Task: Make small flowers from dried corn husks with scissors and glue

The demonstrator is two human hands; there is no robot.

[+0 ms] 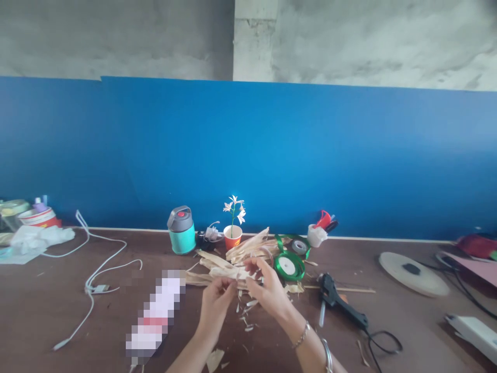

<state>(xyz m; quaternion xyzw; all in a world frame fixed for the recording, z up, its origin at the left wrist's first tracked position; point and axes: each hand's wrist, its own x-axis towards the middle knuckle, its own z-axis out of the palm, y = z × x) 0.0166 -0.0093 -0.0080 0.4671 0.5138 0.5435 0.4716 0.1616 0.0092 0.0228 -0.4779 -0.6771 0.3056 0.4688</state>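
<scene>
My left hand (218, 299) is closed in a pinch over the middle of the table; whatever is between its thumb and finger is too small to make out. My right hand (267, 290) hovers just to its right, thumb and fingers apart, with nothing visible in it. Dried pale husks (248, 247), which look like corn husks, lie in a pile right behind both hands. A spool of green ribbon (301, 272) rests beyond my right hand. Small husk scraps (248, 327) are scattered on the table below the hands.
A black glue gun (330, 292) with a cord lies to the right, near a thin stick (361, 290). Behind stand a red paper cup (233, 242) with white flowers (235, 204) and a teal jar (182, 238). White cables (91, 274) trail at left; a round disc (427, 282) lies right.
</scene>
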